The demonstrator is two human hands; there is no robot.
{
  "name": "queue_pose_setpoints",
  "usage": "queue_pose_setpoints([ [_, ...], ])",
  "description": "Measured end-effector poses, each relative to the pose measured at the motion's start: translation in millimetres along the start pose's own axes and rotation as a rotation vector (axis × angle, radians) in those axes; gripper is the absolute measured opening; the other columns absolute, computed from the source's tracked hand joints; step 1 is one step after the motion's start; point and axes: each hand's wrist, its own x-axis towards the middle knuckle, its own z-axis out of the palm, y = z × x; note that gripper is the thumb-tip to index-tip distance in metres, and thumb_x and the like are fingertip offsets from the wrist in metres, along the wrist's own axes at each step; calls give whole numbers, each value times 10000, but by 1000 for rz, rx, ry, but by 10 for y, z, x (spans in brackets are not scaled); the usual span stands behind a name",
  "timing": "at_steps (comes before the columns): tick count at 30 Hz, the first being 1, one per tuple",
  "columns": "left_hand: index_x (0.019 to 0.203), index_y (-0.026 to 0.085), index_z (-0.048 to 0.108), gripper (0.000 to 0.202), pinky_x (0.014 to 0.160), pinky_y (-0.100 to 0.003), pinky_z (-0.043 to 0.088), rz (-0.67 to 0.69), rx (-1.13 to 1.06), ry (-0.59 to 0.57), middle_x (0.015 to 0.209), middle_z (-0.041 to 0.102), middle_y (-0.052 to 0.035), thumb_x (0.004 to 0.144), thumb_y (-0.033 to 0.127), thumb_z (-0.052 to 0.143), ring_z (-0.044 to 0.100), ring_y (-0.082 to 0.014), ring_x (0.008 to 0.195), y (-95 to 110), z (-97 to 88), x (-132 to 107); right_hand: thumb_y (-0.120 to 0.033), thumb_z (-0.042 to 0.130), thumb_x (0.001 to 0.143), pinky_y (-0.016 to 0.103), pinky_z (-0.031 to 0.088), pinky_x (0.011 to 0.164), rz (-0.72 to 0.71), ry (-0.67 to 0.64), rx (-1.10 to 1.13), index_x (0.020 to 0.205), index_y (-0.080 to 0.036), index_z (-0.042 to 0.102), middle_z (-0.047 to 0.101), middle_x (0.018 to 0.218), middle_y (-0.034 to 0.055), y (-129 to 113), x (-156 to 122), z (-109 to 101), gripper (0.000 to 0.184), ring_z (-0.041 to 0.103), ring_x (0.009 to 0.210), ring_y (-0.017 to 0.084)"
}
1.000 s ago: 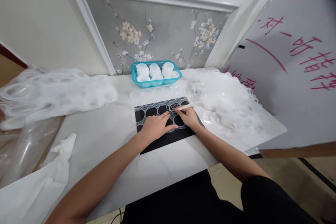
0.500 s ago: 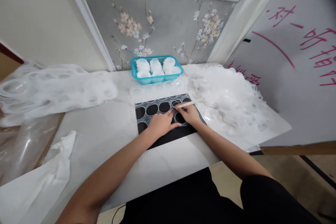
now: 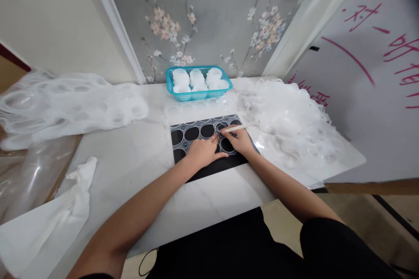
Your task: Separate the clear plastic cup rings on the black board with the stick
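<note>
A black mat [image 3: 225, 165] lies on the table with a translucent sheet [image 3: 183, 134] on it, cut through with rows of large round openings. My left hand [image 3: 203, 150] rests flat on the sheet, fingers stretched out and thumb apart. In my right hand [image 3: 239, 140] is a thin white stick-like tool [image 3: 238, 127], gripped between thumb and fingers and slanting up to the right. Its tip, near a ring in the upper row, is partly hidden by my fingers. The fingertips of both hands are close together.
Behind the mat stands a blue basket [image 3: 169, 83] with stacks of white translucent discs. A heap of clear ringed scraps [image 3: 288, 113] lies right, a pile of holed white sheets [image 3: 72, 104] left. Crumpled white paper [image 3: 78, 187] is at the near left. A whiteboard [image 3: 353, 130] stands right.
The camera view has shifted slightly. Both hands stay at nearly the same place on the sheet, and the white tool is still in my right hand.
</note>
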Motion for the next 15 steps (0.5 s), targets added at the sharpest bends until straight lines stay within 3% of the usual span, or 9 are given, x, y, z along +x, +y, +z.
queue_pose_setpoints([
  [5, 1373, 142, 448, 798, 724, -404, 526, -5, -26, -14, 1391, 482, -150, 838, 720, 323, 667, -306, 890, -4, -10, -7, -276, 540, 875, 362, 430, 925, -39, 0, -233, 869, -225, 731, 743, 933, 31, -66, -113, 62, 197, 596, 1040, 238],
  [8, 1385, 145, 431, 851, 730, -409, 520, 1, -40, -21, 1384, 489, -159, 803, 759, 334, 664, -313, 891, -9, -8, -4, -219, 515, 879, 452, 263, 1041, -142, -10, -487, 919, -257, 721, 744, 953, 20, -134, -118, 84, 214, 479, 1207, 267],
  [10, 1383, 147, 435, 896, 731, -405, 518, 9, -43, -35, 1396, 475, -160, 764, 790, 360, 663, -315, 887, -15, -9, -3, -163, 501, 862, 501, 171, 1056, -182, -26, -600, 946, -257, 709, 743, 916, 37, -142, 38, 9, 244, 440, 1241, 274],
  [12, 1383, 155, 440, 924, 747, -395, 515, 8, -53, -56, 1416, 451, -158, 737, 811, 373, 658, -315, 918, -27, -17, -2, -138, 477, 848, 546, 161, 1024, -91, 85, -645, 930, -223, 708, 732, 878, 80, -96, 296, -158, 259, 444, 1218, 298],
  [14, 1380, 168, 449, 925, 771, -388, 510, 2, -68, -70, 1419, 450, -152, 728, 819, 371, 650, -313, 956, -42, -34, 2, -177, 420, 877, 594, 188, 969, 106, 362, -610, 886, -167, 710, 715, 866, 140, -17, 528, -365, 291, 448, 1183, 344],
  [15, 1372, 174, 460, 910, 771, -385, 509, 1, -72, -69, 1404, 469, -149, 735, 816, 364, 648, -312, 967, -47, -48, 8, -213, 394, 897, 617, 204, 945, 130, 411, -584, 897, -141, 707, 706, 911, 172, 22, 590, -454, 322, 443, 1177, 369],
])
